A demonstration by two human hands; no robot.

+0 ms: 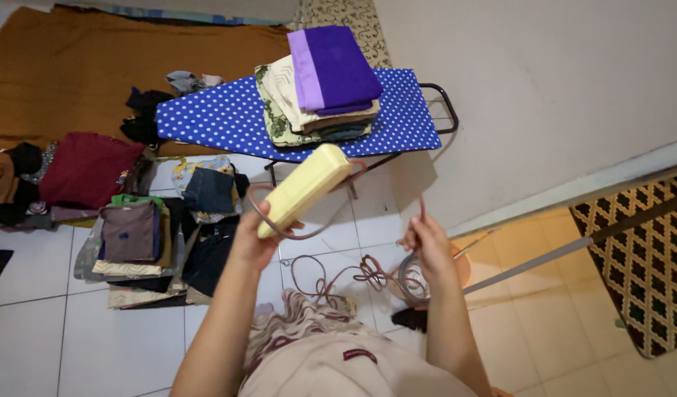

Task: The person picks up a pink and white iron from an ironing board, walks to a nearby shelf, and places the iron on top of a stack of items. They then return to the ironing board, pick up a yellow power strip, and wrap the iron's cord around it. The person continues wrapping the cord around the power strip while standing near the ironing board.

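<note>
Both busy: left hand [254,239] clamps yellow block [303,189], long axis pointing upper-right; right hand [427,246] pinches cord [331,276].

Dim cool indoor light, soft shadows, wide-angle edge distortion, slight softness

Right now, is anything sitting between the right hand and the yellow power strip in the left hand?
Nothing visible blocks it. The left hand holds the yellow power strip up; the right hand pinches the reddish cord, which loops around the strip. Between the hands there is only that cord above bare tile floor.
</note>
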